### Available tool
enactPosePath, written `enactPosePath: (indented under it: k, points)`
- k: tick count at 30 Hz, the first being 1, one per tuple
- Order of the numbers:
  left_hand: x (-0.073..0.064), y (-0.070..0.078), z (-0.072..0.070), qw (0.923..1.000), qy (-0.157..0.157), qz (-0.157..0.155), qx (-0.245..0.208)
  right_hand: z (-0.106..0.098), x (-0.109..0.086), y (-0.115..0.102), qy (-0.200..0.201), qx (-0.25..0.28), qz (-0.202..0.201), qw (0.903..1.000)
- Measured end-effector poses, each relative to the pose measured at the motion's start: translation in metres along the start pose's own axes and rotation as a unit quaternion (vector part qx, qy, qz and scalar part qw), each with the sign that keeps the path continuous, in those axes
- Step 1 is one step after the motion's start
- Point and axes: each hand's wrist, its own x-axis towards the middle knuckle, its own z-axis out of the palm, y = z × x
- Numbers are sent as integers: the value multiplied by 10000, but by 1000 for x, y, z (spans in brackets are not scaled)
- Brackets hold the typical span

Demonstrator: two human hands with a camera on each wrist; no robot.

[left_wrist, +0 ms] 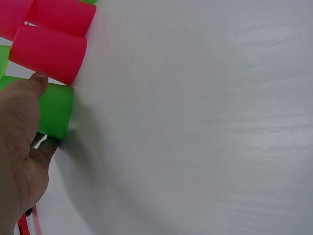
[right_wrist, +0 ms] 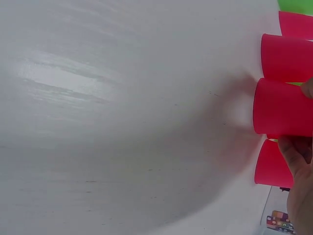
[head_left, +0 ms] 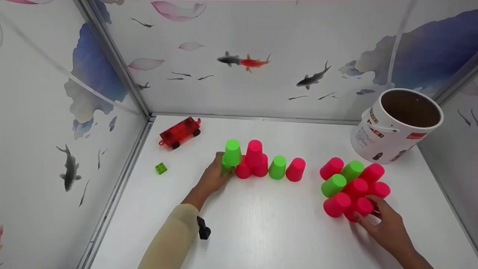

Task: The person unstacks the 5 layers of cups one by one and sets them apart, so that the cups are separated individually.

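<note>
My left hand (head_left: 214, 177) grips a green cup (left_wrist: 56, 110) at the left end of a row of upside-down cups. Another green cup (head_left: 233, 153) sits on top there, and a pink cup (head_left: 254, 153) rests over two lower pink cups beside it. Farther right in the row stand a green cup (head_left: 277, 167) and a pink cup (head_left: 295, 170). My right hand (head_left: 386, 226) holds the front pink cup (right_wrist: 283, 107) of a cluster at the right, thumb and fingers on opposite sides of it. Close around it are several pink cups and two green cups, such as this one (head_left: 333, 185).
A white bucket (head_left: 388, 138) with a handle stands at the back right corner. At the back left are a red toy wagon (head_left: 180, 132) and a small green block (head_left: 161, 168). Printed panels (head_left: 261, 97) wall in the white table (head_left: 269, 231) at the back and sides.
</note>
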Motion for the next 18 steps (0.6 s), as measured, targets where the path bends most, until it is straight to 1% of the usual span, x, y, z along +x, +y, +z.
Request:
enactPosePath:
  k: [3, 5, 7, 10, 14, 16, 18]
  points:
    - [0, 0, 1, 10000, -2, 12, 1, -1, 0, 0, -21, 26, -2, 10000]
    - [0, -1, 1, 10000, -1, 15, 6, -3, 0, -1, 49, 21, -75, 10000]
    - [-1, 0, 1, 10000, -5, 9, 18, -4, 1, -4, 217, -10, -224, 9995]
    - [-1, 0, 0, 10000, 2, -11, 31, -8, 5, -11, 610, -43, -602, 9963]
    - [0, 1, 0, 10000, 12, -32, 36, -14, 17, -28, 1110, -33, -1138, 9873]
    - [0, 1, 0, 10000, 16, -7, 40, -16, 25, -39, 1222, -35, -1305, 9839]
    - [1, 1, 0, 10000, 18, 28, 45, -16, 35, -52, 1218, -26, -1398, 9827]
